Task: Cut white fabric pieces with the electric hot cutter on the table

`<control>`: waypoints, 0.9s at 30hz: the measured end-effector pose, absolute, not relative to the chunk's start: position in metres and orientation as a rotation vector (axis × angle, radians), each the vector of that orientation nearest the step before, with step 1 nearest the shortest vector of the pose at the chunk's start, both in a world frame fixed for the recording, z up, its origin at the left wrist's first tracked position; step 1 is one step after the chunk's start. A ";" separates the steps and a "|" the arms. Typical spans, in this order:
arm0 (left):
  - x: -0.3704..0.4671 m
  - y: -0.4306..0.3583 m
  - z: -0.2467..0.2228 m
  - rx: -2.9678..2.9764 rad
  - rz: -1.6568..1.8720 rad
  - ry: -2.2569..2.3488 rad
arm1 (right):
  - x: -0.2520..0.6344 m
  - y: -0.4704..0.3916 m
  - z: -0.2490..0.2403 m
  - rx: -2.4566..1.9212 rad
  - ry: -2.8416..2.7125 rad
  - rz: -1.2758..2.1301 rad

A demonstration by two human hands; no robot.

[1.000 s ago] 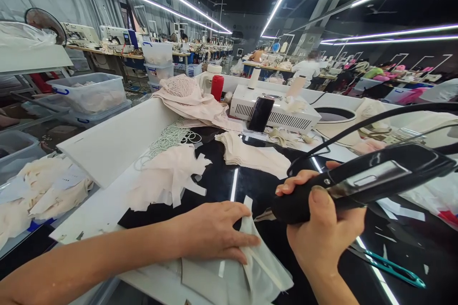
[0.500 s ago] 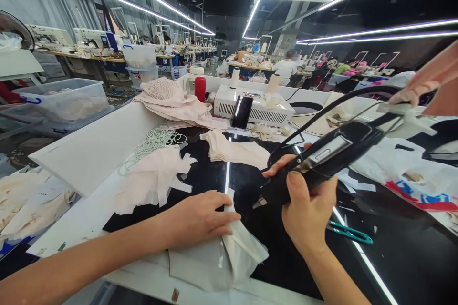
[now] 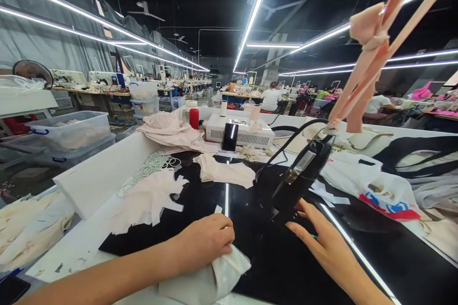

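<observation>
My left hand [image 3: 209, 240] has its fingers curled onto a pale cream fabric piece [image 3: 229, 271] at the near edge of the black tabletop. Beside a black corded hand tool [image 3: 302, 174], my right hand [image 3: 318, 226] is open, thumb and fingers apart. The tool hangs tilted from a knotted peach fabric strap [image 3: 370, 57], its lower end close to my fingertips; whether they touch it I cannot tell. A bit of a teal handle [image 3: 315, 236] shows behind my right hand, mostly hidden.
A stack of cream fabric pieces [image 3: 225, 171] lies ahead, with pale cut pieces [image 3: 146, 200] and green cord [image 3: 153, 164] to the left. Farther back stand a white vented box [image 3: 239, 131], a phone [image 3: 229, 137] and a red thread cone [image 3: 193, 118]. A plastic bag [image 3: 372, 186] is at right.
My right hand has let go of the black tool and opened; the tool now hangs more upright from its strap. My left fingers have curled in on the fabric. The view has tilted up.
</observation>
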State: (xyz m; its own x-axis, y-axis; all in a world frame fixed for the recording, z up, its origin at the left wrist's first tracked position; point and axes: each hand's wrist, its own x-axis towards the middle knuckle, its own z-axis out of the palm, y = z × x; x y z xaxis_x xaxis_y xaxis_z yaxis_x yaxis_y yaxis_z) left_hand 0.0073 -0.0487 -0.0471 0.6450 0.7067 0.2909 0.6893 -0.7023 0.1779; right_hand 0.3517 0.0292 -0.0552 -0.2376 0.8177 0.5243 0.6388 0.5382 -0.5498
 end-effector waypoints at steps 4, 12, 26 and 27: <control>0.007 -0.050 -0.042 2.973 0.480 1.195 | 0.424 0.047 -0.097 -1.246 -2.199 -0.010; 0.016 -0.051 -0.025 2.782 0.150 1.455 | 0.437 0.056 -0.113 -1.171 -2.272 -0.109; 0.012 -0.060 0.009 1.745 0.498 1.420 | 0.441 -0.007 -0.090 -1.414 -2.111 0.324; 0.013 -0.063 0.010 1.700 0.511 1.395 | 0.445 -0.013 -0.093 -1.422 -2.091 0.332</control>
State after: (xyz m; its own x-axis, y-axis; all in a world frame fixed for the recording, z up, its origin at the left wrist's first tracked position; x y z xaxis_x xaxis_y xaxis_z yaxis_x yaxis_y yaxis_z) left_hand 0.0132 -0.0630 0.0100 0.2927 0.9351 -0.1997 0.5851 -0.0100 0.8109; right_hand 0.4445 -0.0126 -0.0931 -0.2612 0.9092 0.3242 0.7642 0.3999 -0.5060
